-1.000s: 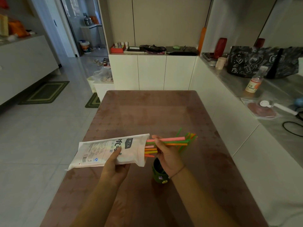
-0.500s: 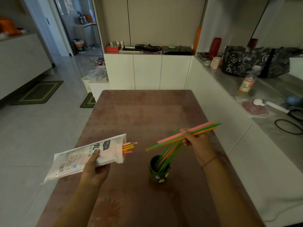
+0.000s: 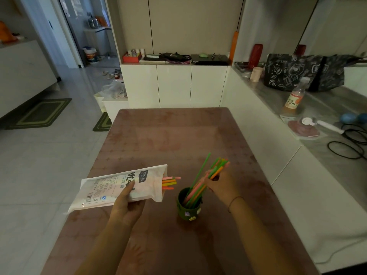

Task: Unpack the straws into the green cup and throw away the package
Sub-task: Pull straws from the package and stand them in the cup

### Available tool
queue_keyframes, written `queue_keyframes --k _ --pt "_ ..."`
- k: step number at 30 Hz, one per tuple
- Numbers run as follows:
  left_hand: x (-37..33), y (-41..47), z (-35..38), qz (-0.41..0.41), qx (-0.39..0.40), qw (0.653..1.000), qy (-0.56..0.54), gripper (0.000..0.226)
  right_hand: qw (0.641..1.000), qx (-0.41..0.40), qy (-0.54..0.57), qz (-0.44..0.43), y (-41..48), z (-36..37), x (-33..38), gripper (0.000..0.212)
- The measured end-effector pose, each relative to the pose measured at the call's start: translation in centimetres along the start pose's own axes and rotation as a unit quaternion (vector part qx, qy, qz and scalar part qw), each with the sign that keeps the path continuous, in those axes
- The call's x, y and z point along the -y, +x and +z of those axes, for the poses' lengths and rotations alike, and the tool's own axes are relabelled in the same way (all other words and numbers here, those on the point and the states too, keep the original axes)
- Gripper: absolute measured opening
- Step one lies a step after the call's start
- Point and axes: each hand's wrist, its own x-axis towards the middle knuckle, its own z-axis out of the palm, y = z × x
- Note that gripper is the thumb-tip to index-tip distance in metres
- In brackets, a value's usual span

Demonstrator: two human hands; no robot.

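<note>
Straws (image 3: 200, 186) in pink, orange and green are stood leaning in the green cup (image 3: 188, 207), which rests on the table (image 3: 168, 139). Their upper part is pinched by the right hand (image 3: 220, 185), fingers closed around the bundle just above the cup rim. The package (image 3: 119, 188) is gripped by the left hand (image 3: 127, 207), held above the table's left edge, mouth toward the cup. More straw ends (image 3: 170, 182) are seen sticking out of its open mouth.

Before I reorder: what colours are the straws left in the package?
Pink and orange straws, head view.
</note>
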Motion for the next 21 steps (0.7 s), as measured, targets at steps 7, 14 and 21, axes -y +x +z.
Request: queue_keyframes --k 7,14,21 --pt "0.1 0.1 0.3 0.006 0.003 1.000 0.005 0.036 0.996 -0.087 0.023 -0.025 0.9 -0.6 0.3 0.011" --pt "0.6 0.1 0.7 0.001 0.013 1.000 0.012 0.032 1.000 -0.022 0.006 0.021 0.7 1.4 -0.5 0.016" --pt "0.6 0.2 0.7 0.019 0.018 1.000 0.010 0.037 0.994 0.007 -0.094 0.058 -0.4 1.3 0.2 0.024"
